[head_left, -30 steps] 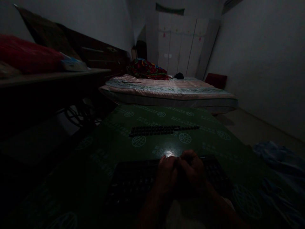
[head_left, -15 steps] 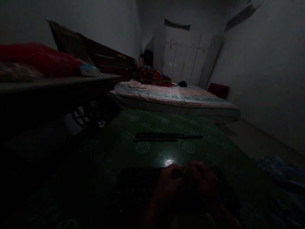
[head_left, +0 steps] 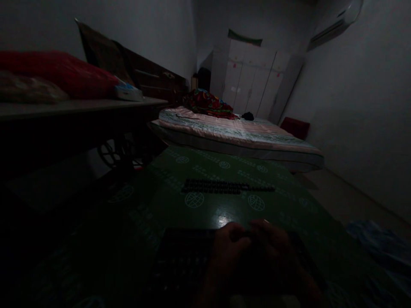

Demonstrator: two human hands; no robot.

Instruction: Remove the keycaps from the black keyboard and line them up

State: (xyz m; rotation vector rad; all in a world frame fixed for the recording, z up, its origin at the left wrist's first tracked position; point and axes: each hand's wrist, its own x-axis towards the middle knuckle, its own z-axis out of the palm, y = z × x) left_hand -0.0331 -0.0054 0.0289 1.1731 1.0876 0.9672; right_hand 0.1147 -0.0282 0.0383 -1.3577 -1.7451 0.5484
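Observation:
A dark keyboard lies on the green table near its front edge. My left hand is over its middle, fingers curled and thumb pressed toward the forefinger. Right beside it, my right hand is closed too, its fingertips meeting those of the left. Whatever is pinched between them is too dark to make out. Farther back, several small black keycaps lie in rows on the tabletop. The hands and the dim light hide much of the keyboard's middle and right side.
The green patterned table reaches toward a bed with a striped sheet. On the left, a shelf-like surface carries a red bag and a small box. Bluish cloth lies at the right.
My right hand has shifted slightly and its fingers have tilted, while the left stays almost in place. The whole view has turned a little. Keycaps and keyboard lie as before.

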